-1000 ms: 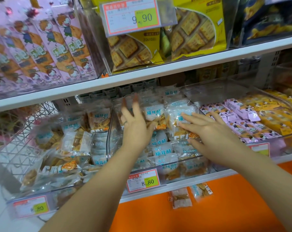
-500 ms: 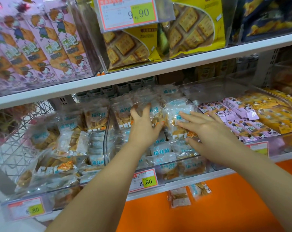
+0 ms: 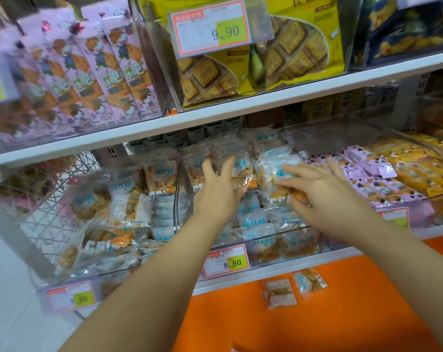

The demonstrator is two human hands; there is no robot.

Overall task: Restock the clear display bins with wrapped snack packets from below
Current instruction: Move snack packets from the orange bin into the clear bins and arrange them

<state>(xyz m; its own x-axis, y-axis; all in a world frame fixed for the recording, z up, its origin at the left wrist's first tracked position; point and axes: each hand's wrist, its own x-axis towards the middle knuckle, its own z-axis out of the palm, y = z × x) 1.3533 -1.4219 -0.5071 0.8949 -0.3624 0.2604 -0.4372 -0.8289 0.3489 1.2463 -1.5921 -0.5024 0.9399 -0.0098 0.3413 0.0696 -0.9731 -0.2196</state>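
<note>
Pressing left hand (image 3: 217, 185) and right hand (image 3: 324, 189), fingers spread wide and gripping nothing, onto the wrapped packets (image 3: 253, 215) heaped in the middle clear bin (image 3: 291, 228), we judge settling underway; next we reach down for the loose packets (image 3: 280, 293) below the shelf.

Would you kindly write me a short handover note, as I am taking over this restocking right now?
Left hand: open, fingers spread, pressing the heaped snack packets in the middle clear bin.
Right hand: open, flat on the same heap.
Done: this bin looks nearly full.
Left: two packets lie on the orange ledge below; probably lift them in, then level the heap.
</note>
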